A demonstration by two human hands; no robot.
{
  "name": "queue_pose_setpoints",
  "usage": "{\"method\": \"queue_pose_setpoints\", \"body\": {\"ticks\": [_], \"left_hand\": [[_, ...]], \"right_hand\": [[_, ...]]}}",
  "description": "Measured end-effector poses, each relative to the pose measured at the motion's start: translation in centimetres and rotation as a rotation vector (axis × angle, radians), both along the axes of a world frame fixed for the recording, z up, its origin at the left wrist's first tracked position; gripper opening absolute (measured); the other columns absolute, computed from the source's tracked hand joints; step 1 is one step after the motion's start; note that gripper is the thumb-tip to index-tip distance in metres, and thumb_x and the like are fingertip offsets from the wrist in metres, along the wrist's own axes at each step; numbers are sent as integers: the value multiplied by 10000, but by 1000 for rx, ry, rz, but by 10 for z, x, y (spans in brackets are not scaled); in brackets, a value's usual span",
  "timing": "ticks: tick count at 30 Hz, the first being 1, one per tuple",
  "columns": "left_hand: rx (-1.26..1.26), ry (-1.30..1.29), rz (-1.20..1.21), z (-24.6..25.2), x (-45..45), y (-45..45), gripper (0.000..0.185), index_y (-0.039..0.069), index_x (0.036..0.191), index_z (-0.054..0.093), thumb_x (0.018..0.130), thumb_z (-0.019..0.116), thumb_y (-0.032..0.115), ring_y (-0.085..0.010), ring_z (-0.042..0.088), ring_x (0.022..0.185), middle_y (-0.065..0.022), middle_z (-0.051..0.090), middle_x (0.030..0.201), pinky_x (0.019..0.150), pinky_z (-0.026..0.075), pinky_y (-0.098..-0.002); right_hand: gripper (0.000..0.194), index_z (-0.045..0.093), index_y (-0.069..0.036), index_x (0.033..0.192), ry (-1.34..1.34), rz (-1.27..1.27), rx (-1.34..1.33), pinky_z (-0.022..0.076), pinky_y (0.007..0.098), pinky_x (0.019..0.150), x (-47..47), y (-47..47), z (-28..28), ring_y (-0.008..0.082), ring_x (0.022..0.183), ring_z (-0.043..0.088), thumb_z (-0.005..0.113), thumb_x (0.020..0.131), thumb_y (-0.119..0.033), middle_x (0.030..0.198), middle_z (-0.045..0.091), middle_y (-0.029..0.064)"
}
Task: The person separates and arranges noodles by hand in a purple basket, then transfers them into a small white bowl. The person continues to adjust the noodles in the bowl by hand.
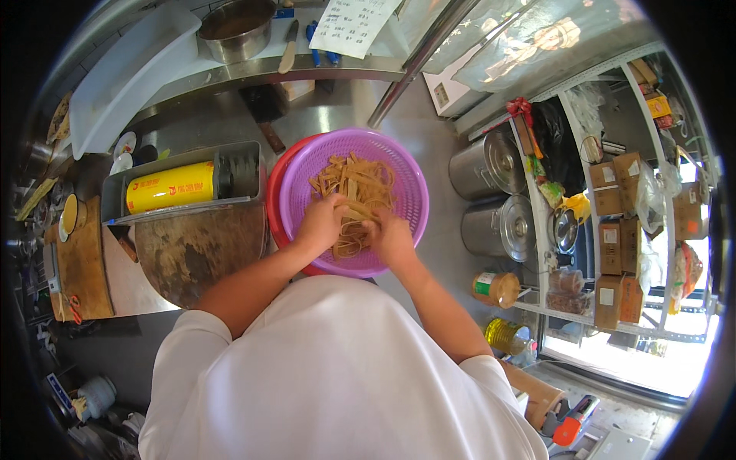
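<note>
A purple plastic colander sits in front of me, overlapping a red basin beneath it. Tan, ribbon-like strips of food, possibly tofu skin, lie heaped inside. My left hand reaches over the near left rim, its fingers closed on a few strips. From the right, my right hand grips the other end of the same strips. Both hands are close together over the pile, and the palms and some fingertips are hidden.
Left of the colander, a metal tray holds a yellow roll of cling wrap by a worn cutting board. A cleaver lies beyond. Lidded steel pots and a loaded shelf rack stand at right.
</note>
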State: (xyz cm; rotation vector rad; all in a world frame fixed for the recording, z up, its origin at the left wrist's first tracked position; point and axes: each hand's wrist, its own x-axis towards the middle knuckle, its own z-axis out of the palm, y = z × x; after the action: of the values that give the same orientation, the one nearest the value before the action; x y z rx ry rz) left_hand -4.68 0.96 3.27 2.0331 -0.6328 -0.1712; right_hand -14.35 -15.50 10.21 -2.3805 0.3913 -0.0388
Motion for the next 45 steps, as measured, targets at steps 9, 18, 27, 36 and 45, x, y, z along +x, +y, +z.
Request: {"method": "queue_pose_setpoints", "body": {"ticks": [9, 18, 27, 36, 45], "left_hand": [[-309, 941, -175, 40, -1, -4, 249, 37, 1287, 647, 1130, 524, 186, -85, 574, 647, -88, 708, 875, 531, 431, -253], [193, -60, 84, 23, -5, -26, 249, 6, 1198, 675, 1095, 556, 199, -363, 736, 899, -215, 741, 964, 774, 561, -448], [102, 177, 201, 32, -23, -47, 264, 1, 1142, 659, 1102, 575, 248, -345, 715, 846, -205, 714, 924, 768, 540, -423], [-56, 375, 368, 23, -14, -38, 197, 54, 1078, 614, 1089, 631, 251, -213, 644, 723, -91, 676, 819, 704, 535, -335], [-753, 877, 401, 27, -23, -34, 238, 43, 1225, 634, 1042, 711, 174, -133, 682, 968, -54, 708, 1081, 823, 575, -291]], "right_hand": [[175, 679, 46, 1131, -22, -210, 372, 551, 356, 530, 20, -25, -33, 184, 587, 703, 628, 1053, -102, 727, 688, 151], [181, 679, 29, 1098, -93, 67, 525, 560, 427, 611, 6, -14, -4, 270, 621, 721, 627, 1052, -137, 773, 712, 189], [165, 715, 12, 1123, -226, 96, 423, 548, 406, 646, 22, -61, -57, 257, 695, 720, 638, 1024, -94, 857, 702, 191], [186, 724, 0, 1085, 53, 215, 595, 553, 402, 641, 41, -79, -56, 269, 672, 706, 645, 1040, -162, 859, 722, 170], [203, 680, 1, 1221, 89, 209, 979, 527, 260, 652, 35, -59, -60, 94, 719, 627, 624, 1075, -130, 918, 678, 23]]}}
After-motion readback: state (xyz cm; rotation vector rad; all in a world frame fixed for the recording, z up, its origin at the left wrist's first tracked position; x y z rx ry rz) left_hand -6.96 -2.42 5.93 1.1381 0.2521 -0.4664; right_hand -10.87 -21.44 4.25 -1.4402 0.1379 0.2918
